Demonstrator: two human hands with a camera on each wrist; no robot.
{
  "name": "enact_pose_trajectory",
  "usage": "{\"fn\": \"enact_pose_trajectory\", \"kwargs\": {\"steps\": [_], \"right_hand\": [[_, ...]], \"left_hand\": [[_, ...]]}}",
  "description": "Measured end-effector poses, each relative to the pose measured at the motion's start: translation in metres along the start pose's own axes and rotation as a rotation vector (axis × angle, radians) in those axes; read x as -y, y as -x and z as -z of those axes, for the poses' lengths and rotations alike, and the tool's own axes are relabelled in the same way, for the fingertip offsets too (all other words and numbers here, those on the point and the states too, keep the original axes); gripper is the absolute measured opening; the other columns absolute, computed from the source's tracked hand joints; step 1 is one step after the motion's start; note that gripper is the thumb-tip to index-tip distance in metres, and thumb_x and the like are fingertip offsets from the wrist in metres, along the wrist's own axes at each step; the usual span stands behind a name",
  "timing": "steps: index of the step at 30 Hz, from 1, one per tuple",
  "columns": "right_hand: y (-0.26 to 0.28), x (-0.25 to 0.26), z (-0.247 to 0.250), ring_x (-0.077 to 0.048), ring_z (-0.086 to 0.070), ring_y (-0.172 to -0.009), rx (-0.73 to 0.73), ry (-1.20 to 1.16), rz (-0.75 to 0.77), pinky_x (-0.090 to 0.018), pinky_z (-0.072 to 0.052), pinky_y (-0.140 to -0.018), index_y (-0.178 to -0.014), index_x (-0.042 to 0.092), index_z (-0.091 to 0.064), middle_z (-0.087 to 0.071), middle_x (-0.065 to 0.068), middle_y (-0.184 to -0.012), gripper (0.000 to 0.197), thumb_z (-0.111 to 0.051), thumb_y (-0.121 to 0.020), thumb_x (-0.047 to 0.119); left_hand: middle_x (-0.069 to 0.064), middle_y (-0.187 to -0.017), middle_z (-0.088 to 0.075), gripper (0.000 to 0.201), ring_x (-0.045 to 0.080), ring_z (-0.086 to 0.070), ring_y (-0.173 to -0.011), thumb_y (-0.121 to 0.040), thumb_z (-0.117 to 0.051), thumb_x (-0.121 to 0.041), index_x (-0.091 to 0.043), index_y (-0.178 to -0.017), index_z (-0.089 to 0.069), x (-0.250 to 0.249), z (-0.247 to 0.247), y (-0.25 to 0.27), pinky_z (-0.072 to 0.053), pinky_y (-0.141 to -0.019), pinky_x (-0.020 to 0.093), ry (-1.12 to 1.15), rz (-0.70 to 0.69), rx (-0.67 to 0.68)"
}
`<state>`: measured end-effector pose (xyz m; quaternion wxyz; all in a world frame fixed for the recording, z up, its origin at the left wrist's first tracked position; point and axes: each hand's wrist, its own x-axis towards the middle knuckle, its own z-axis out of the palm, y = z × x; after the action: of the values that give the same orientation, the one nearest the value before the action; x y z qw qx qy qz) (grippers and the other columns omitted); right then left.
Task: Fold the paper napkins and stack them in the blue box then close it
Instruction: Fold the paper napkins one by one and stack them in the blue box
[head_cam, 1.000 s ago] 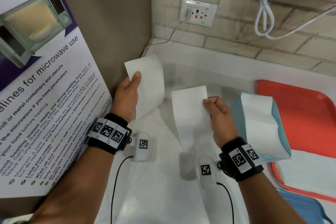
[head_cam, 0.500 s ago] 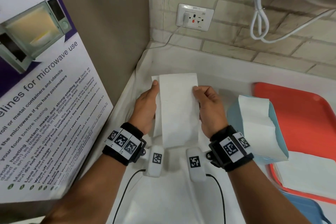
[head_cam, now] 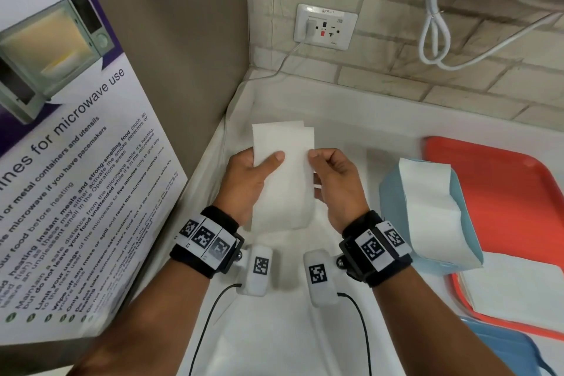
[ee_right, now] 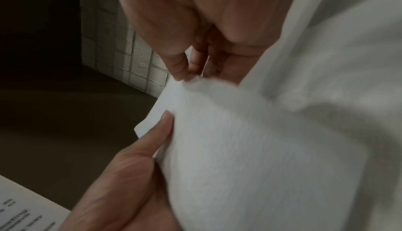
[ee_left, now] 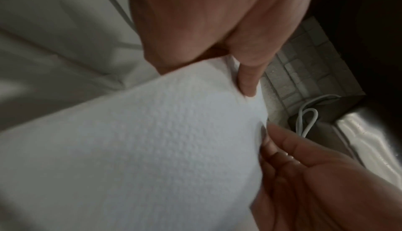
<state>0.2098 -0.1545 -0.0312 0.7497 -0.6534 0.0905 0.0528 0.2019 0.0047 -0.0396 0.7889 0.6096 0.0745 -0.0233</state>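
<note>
Frame centre: left hand and right hand each pinch opposite edges of folded napkin; blue box right of it.

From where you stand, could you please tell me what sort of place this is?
Probably a shared pantry or canteen counter: a poster of microwave-use guidelines stands at the left, a wall socket sits in the brick-tile wall, and an orange serving tray lies on the white counter.

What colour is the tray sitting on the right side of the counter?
The tray is orange-red, shown best in the head view.
</note>
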Motion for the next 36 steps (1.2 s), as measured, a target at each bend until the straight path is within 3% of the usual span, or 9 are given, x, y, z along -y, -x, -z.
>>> {"fn": "enact_pose_trajectory", "kwargs": {"steps": [3, 8, 15, 20, 22, 25, 27, 30, 36], "right_hand": [[-0.006, 0.002, 0.018, -0.012, -0.066, -0.072, -0.031, 0.129, -0.021, -0.026, -0.055, -0.063, -0.097, 0.016, -0.065, -0.069, 0.002, -0.088, 0.005, -0.063, -0.098, 0.02], [-0.026, -0.007, 0.054, -0.013, -0.063, -0.072, -0.144, 0.373, -0.076, -0.027, -0.053, -0.064, -0.092, 0.017, -0.067, -0.068, 0.001, -0.086, 0.004, -0.065, -0.096, 0.018], [-0.045, -0.026, 0.055, -0.024, -0.069, -0.092, -0.024, 0.896, -0.106, -0.04, -0.056, -0.088, -0.085, 0.021, -0.073, -0.074, 0.001, -0.091, 0.014, -0.068, -0.09, 0.033], [-0.047, -0.031, 0.042, -0.024, -0.062, -0.111, 0.173, 1.313, -0.235, -0.042, -0.051, -0.095, -0.127, 0.025, -0.056, -0.059, 0.001, -0.122, 0.07, -0.073, -0.075, 0.067], [-0.044, -0.035, 0.038, -0.025, -0.057, -0.117, 0.173, 1.385, -0.233, -0.042, -0.049, -0.095, -0.131, 0.025, -0.049, -0.053, 0.0, -0.126, 0.077, -0.077, -0.072, 0.066], [-0.037, -0.038, 0.038, -0.024, -0.056, -0.113, 0.116, 1.337, -0.136, -0.039, -0.048, -0.087, -0.127, 0.025, -0.047, -0.051, 0.002, -0.12, 0.068, -0.077, -0.076, 0.059], [-0.032, -0.04, 0.037, -0.021, -0.054, -0.113, 0.187, 1.29, -0.079, -0.039, -0.049, -0.087, -0.122, 0.028, -0.051, -0.05, 0.005, -0.116, 0.061, -0.076, -0.077, 0.061], [-0.025, -0.043, 0.031, -0.019, -0.048, -0.117, 0.349, 1.408, -0.092, -0.039, -0.047, -0.091, -0.122, 0.03, -0.054, -0.051, 0.006, -0.122, 0.062, -0.076, -0.075, 0.063], [-0.026, -0.042, 0.032, -0.019, -0.054, -0.109, 0.355, 1.393, -0.09, -0.036, -0.047, -0.089, -0.115, 0.029, -0.058, -0.056, 0.006, -0.112, 0.041, -0.073, -0.084, 0.053]], "left_hand": [[0.006, -0.107, -0.079, 0.009, 0.023, -0.075, -0.1, -0.098, -0.069, -0.014, -0.011, -0.104, -0.076, -0.003, 0.01, -0.006, -0.058, -0.095, 0.045, -0.026, -0.031, -0.124], [0.004, -0.106, -0.08, 0.008, 0.02, -0.075, -0.097, -0.1, -0.068, -0.019, -0.017, -0.102, -0.075, -0.008, 0.031, -0.015, -0.059, -0.092, 0.041, -0.049, -0.07, -0.185], [0.002, -0.106, -0.08, 0.01, 0.02, -0.075, -0.098, -0.1, -0.067, -0.021, -0.017, -0.105, -0.075, -0.005, 0.035, -0.021, -0.059, -0.091, 0.041, -0.062, -0.073, -0.211], [-0.004, -0.101, -0.08, 0.01, 0.016, -0.076, -0.095, -0.102, -0.066, -0.023, -0.019, -0.106, -0.074, -0.004, 0.036, -0.022, -0.059, -0.083, 0.034, -0.088, -0.094, -0.24], [-0.005, -0.1, -0.08, 0.01, 0.014, -0.076, -0.094, -0.101, -0.066, -0.023, -0.019, -0.105, -0.074, -0.005, 0.037, -0.022, -0.059, -0.08, 0.031, -0.084, -0.092, -0.252], [-0.005, -0.101, -0.08, 0.01, 0.013, -0.075, -0.095, -0.101, -0.066, -0.021, -0.017, -0.107, -0.074, -0.005, 0.039, -0.022, -0.059, -0.081, 0.028, -0.074, -0.115, -0.286], [-0.006, -0.103, -0.079, 0.013, 0.012, -0.075, -0.095, -0.102, -0.065, -0.02, -0.015, -0.11, -0.073, -0.005, 0.039, -0.021, -0.059, -0.08, 0.025, -0.071, -0.128, -0.296], [-0.005, -0.105, -0.079, 0.015, 0.012, -0.075, -0.097, -0.102, -0.065, -0.02, -0.013, -0.113, -0.073, -0.004, 0.038, -0.022, -0.059, -0.083, 0.025, -0.072, -0.121, -0.291], [-0.003, -0.106, -0.079, 0.015, 0.013, -0.075, -0.099, -0.101, -0.066, -0.021, -0.014, -0.112, -0.073, -0.009, 0.037, -0.023, -0.059, -0.086, 0.029, -0.071, -0.135, -0.291]]}}
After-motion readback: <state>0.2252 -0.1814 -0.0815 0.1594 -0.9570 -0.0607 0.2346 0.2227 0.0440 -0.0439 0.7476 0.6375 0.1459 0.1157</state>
